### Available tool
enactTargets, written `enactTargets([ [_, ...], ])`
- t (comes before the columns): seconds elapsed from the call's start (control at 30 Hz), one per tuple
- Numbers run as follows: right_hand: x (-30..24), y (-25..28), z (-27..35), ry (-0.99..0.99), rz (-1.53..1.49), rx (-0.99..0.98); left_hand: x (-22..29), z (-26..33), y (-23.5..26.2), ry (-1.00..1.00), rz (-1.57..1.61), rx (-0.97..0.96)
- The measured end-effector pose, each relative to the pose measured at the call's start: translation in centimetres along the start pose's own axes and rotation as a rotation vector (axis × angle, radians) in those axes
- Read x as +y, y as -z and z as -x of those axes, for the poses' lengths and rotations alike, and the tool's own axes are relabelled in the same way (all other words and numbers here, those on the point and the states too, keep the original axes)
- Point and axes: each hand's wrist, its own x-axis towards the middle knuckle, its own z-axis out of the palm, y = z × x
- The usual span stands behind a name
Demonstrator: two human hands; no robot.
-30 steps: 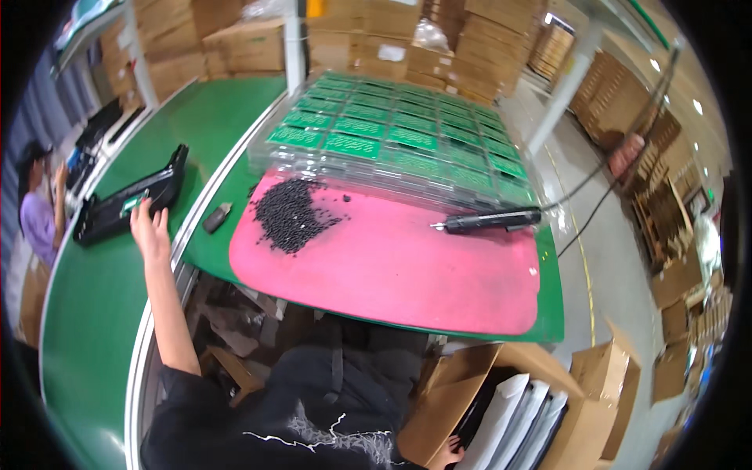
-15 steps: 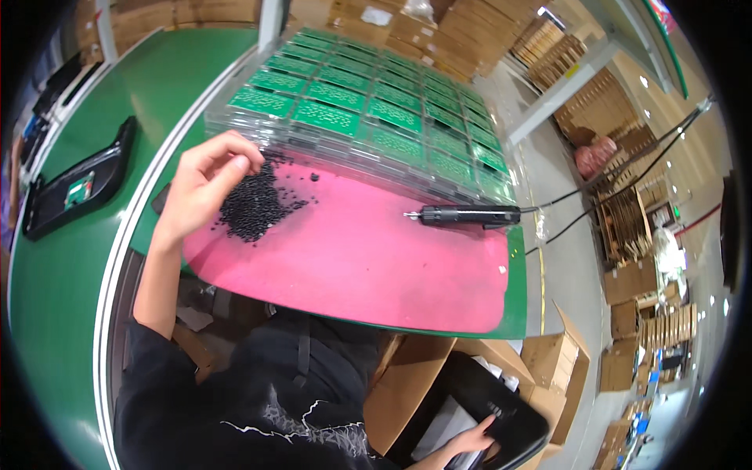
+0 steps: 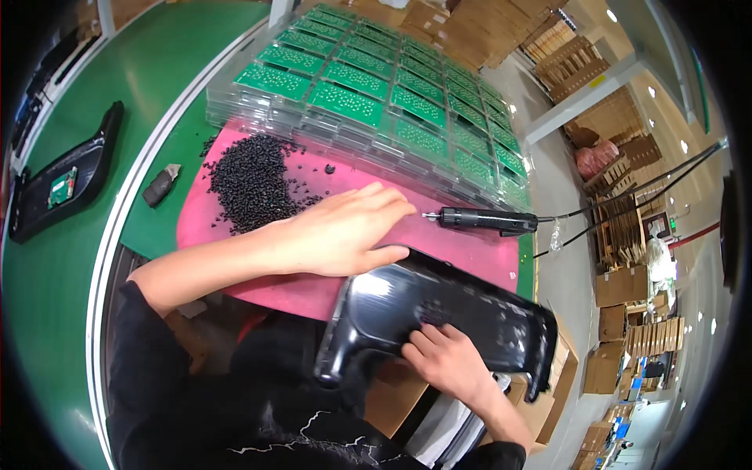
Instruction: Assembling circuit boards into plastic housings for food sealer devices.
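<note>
A glossy black plastic housing (image 3: pixel 493 313), long with a bent end, is tilted over the front edge of the pink mat (image 3: pixel 478 252). My right hand (image 3: pixel 450 360) grips it from the near side, fingers curled against its face. Over the mat, my left hand (image 3: pixel 352 231) is open, with fingers stretched to the right and the thumb beside the housing's upper edge; whether it touches cannot be told. Left of that hand lies a heap of tiny black parts, likely screws (image 3: pixel 251 180). A black electric screwdriver (image 3: pixel 486 222) lies just beyond the housing, bit pointing left.
Clear trays of green circuit boards (image 3: pixel 345 106) stand stacked behind the mat. On the green surface at left rests another black housing (image 3: pixel 94 168) holding a small board (image 3: pixel 63 188). A dark lump (image 3: pixel 160 188) sits near the mat. An open cardboard box (image 3: pixel 399 392) stands below the table's edge.
My right hand has lifted the black housing up from the cardboard box to the mat's front edge. My left hand has moved right, away from the black heap, and its fingers have opened.
</note>
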Motion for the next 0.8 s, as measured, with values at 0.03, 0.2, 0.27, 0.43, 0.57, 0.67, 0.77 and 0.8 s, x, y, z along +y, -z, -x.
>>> enactTargets([
  [0.03, 0.6, 0.5, -1.7, 0.074, -0.064, 0.035, -0.7, -0.2, -0.2, 0.005, -0.058, -0.034],
  [0.2, 7.7, 4.3, -10.7, -0.134, 0.074, 0.551, -4.4, 0.1, 0.5, 0.055, -0.058, -0.125],
  [0.27, 12.0, 4.7, -13.7, -0.286, 0.135, 0.600, -4.3, 0.4, 1.1, 0.014, -0.093, -0.153],
  [0.43, 18.1, 1.8, -17.9, -0.379, 0.116, 0.380, -5.5, 0.8, 2.2, -0.111, -0.160, -0.050],
  [0.57, 18.3, 1.3, -18.1, -0.304, 0.213, 0.511, -5.8, 0.6, 2.7, -0.119, -0.184, -0.025],
  [0.67, 17.5, 4.1, -17.0, -0.156, 0.251, 0.790, -5.1, 0.2, 3.4, -0.142, -0.242, 0.230],
  [0.77, 15.0, 5.5, -15.4, -0.113, 0.019, 1.124, -4.1, -0.5, 4.2, -0.139, -0.309, 0.493],
  [0.8, 13.7, 5.8, -14.6, -0.095, -0.053, 1.160, -3.6, -0.7, 4.4, -0.138, -0.320, 0.578],
])
